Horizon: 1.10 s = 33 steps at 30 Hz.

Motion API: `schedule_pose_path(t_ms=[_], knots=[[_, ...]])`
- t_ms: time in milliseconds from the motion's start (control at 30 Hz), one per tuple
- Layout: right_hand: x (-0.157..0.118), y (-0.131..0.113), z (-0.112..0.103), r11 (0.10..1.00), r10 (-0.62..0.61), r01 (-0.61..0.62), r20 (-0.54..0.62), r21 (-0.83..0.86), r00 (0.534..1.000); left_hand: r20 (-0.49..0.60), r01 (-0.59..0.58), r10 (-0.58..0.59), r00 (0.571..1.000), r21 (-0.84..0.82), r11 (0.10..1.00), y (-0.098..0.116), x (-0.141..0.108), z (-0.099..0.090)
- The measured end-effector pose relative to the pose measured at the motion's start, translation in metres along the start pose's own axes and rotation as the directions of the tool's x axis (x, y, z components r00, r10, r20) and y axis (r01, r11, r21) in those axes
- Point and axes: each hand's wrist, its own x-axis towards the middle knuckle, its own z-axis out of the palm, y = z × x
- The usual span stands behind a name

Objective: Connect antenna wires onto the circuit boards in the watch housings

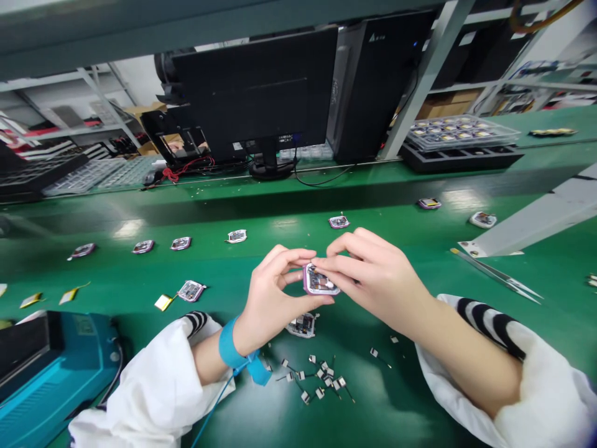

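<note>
Right now my left hand (273,298) and right hand (373,280) pinch the purple-rimmed electronic module (321,281) by its edges above the green bench mat (102,274); it's light and looks fragile, so I'm keeping to the rim!

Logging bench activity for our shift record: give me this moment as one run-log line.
left hand: holds purple-rimmed circuit module | right hand: pinches same module | left wrist: blue strap | below: loose small components
</note>
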Motion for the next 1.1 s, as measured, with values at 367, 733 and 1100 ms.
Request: schedule_pose_path(t_ms=[367,733,1100], knots=[[0.014,-0.004,-0.009,0.938,-0.277,0.300,0.148,-0.171,0.950,0.041,0.045,-0.045,0.998,0.001,0.999,-0.002,0.001,0.000],[0.013,0.118,0.028,0.956,0.281,-0.292,0.370,-0.029,0.885,-0.126,0.136,-0.121,0.985,0.121,0.983,-0.064,0.044,-0.025],[-0.020,0.167,0.103,0.911,0.335,-0.408,0.477,0.054,0.813,-0.101,0.343,-0.328,0.939,0.240,0.908,-0.117,0.063,-0.065]])
